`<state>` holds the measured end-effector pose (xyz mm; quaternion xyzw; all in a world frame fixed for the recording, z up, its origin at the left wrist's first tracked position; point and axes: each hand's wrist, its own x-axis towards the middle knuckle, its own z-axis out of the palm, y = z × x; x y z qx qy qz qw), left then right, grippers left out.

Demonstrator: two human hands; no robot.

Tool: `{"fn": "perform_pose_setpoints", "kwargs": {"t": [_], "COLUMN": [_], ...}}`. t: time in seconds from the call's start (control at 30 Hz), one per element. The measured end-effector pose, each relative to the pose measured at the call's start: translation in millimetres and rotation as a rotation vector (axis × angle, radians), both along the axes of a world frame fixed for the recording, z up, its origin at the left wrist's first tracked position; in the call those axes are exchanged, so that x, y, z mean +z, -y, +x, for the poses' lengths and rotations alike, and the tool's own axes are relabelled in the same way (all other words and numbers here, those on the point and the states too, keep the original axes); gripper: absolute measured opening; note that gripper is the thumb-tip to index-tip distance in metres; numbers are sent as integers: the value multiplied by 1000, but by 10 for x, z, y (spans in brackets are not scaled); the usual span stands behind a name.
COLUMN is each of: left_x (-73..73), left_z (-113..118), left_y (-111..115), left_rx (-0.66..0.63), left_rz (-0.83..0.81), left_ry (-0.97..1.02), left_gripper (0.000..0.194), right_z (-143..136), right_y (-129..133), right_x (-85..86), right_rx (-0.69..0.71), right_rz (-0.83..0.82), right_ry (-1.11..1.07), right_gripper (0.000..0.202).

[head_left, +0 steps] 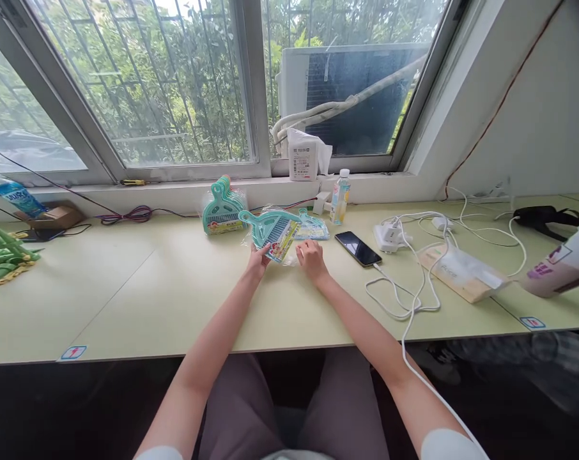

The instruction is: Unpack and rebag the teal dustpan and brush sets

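My left hand [257, 260] is closed on the lower left edge of a teal mini dustpan set [273, 231], which has a dark brush and a printed label. The set is tilted above the table, with clear plastic film around it. Just to its right is my right hand [311, 257], fingers curled in near a bit of clear film; whatever they pinch is hidden. Several matching dustpan sets [222, 207] stand in a stack behind on the left. Another wrapped set [311, 226] lies flat behind my right hand.
A bottle [340, 197], a phone [358, 248] on a white cable and a power strip [390, 236] are to the right. Farther right lie a paper packet [463, 273] and a tumbler [560, 262]. Tissues [303, 156] sit on the sill; green stalks [4, 255] lie far left.
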<state>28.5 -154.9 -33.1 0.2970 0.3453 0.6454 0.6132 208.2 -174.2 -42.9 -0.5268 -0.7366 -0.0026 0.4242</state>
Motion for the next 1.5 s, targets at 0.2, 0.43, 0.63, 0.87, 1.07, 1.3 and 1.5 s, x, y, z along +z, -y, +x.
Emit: {"fn": "perform_pose_setpoints", "kwargs": {"t": [0.2,0.43,0.63,0.87,1.07,1.3,1.5], "left_x": [49,147,10,112,227,260,273], "left_z": [-7,-55,-174,-640,-1157,-696,-394], "left_y": [154,196,-58,-105,38,18,86], "left_rx": [-142,-416,-72,236,345,242,-96], "left_rz": [61,57,-104,-74,-131,-221,-202], "left_ry": [-56,-252,-437,-390,-418,-49,25], "left_gripper": [62,49,44,54,59,75,57], "right_z": [-57,83,175,289,467,336,240], "right_y": [-86,-139,-119,-117,-203,-176,-118], "right_x": [-76,-27,56,152,90,-24,-26], "right_rx": [108,317,359,396,298,314,348], "right_rz": [-296,-455,-559,-644,-451,-410,-468], "right_ry": [-662,-1341,-1313,-1274,-1497,-1506,-1477], "right_gripper": [32,35,36,34,29,28,28]}}
